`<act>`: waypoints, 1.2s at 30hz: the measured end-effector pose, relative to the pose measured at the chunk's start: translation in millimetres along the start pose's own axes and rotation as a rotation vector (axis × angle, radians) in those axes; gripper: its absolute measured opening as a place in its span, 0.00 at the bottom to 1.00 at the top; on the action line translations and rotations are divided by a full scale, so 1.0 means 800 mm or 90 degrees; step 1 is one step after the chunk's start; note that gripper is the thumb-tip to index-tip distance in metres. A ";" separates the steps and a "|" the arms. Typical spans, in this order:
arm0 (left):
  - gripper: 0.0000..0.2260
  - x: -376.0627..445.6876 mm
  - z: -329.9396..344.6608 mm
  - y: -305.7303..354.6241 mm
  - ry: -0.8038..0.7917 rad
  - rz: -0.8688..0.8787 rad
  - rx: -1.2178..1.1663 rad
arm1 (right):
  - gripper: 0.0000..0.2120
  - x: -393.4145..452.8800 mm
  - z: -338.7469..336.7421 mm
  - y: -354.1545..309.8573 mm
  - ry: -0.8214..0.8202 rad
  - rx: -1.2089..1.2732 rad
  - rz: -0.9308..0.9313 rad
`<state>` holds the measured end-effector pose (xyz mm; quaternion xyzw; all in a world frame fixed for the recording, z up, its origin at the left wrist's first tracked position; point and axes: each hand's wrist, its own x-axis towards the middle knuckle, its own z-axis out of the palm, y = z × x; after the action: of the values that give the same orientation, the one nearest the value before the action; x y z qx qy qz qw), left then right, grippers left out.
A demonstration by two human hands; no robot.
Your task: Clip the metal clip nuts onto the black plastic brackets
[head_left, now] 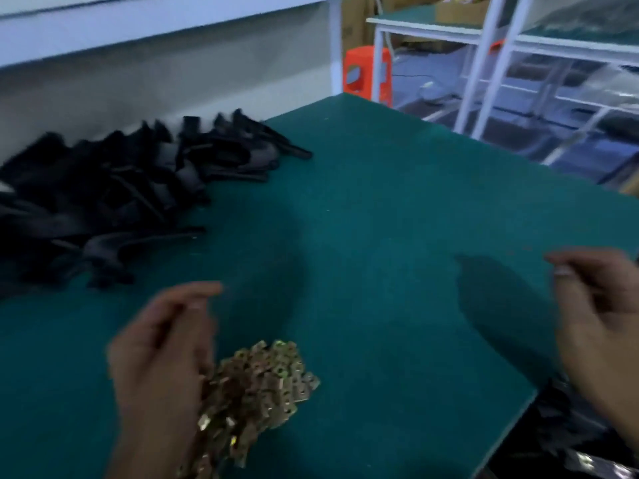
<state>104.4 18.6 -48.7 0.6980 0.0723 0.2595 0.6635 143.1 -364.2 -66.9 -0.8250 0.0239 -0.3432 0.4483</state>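
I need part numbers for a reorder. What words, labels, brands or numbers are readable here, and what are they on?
No text can be read in this blurred head view.
Orange plastic stool: a pale patch on its side, too blurred to read.
Brown cardboard boxes: no markings legible.
Pile of black plastic brackets and heap of brass-coloured metal clip nuts: no markings visible.

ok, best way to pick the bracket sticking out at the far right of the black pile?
Likely by its protruding arm: that black plastic bracket points right, off the bracket pile, onto bare green mat. Come from the right and pinch the free end, which nothing overlaps. The picture is blurred, so finer shape is unclear.
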 end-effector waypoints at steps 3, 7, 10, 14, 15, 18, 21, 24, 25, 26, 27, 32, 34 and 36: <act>0.14 0.038 -0.071 -0.028 0.262 -0.062 -0.052 | 0.05 -0.007 0.106 -0.074 -0.283 0.018 -0.169; 0.12 0.041 -0.089 -0.030 0.264 -0.099 -0.075 | 0.17 -0.027 0.257 -0.151 -0.571 0.018 -0.281; 0.11 0.053 -0.088 -0.028 0.190 -0.146 -0.115 | 0.25 -0.034 0.359 -0.204 -0.574 -0.059 -0.367; 0.12 0.055 -0.102 -0.018 0.106 -0.193 -0.269 | 0.21 -0.026 0.445 -0.234 -0.534 -0.138 -0.373; 0.12 0.055 -0.107 -0.015 0.092 -0.202 -0.327 | 0.17 -0.023 0.454 -0.237 -0.517 -0.145 -0.359; 0.11 0.060 -0.124 -0.015 0.090 -0.178 -0.374 | 0.09 -0.021 0.456 -0.231 -0.408 -0.083 -0.318; 0.10 0.065 -0.128 -0.025 0.148 -0.137 -0.279 | 0.03 -0.028 0.434 -0.218 -0.447 0.178 -0.184; 0.06 0.067 -0.116 -0.033 0.139 -0.103 -0.222 | 0.10 -0.035 0.392 -0.216 -0.650 0.500 0.093; 0.05 0.067 -0.111 -0.034 0.120 -0.103 -0.213 | 0.09 -0.037 0.379 -0.217 -0.709 0.551 0.150; 0.08 0.067 -0.107 -0.036 0.103 -0.111 -0.212 | 0.08 -0.040 0.368 -0.217 -0.756 0.582 0.187; 0.11 0.067 -0.106 -0.038 0.082 -0.123 -0.223 | 0.07 -0.045 0.359 -0.219 -0.793 0.603 0.217; 0.23 0.066 -0.109 -0.037 -0.022 -0.134 -0.183 | 0.04 -0.073 0.354 -0.229 -0.859 0.551 0.134; 0.21 0.064 -0.106 -0.030 -0.010 -0.114 -0.164 | 0.07 -0.073 0.357 -0.234 -0.934 0.475 0.072; 0.14 0.062 -0.103 -0.023 0.030 -0.102 -0.161 | 0.10 -0.072 0.356 -0.233 -0.978 0.417 0.032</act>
<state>113.6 115.5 -54.7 0.5947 0.1103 0.2288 0.7627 216.8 -26.8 -60.5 -0.6566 -0.3708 0.3354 0.5647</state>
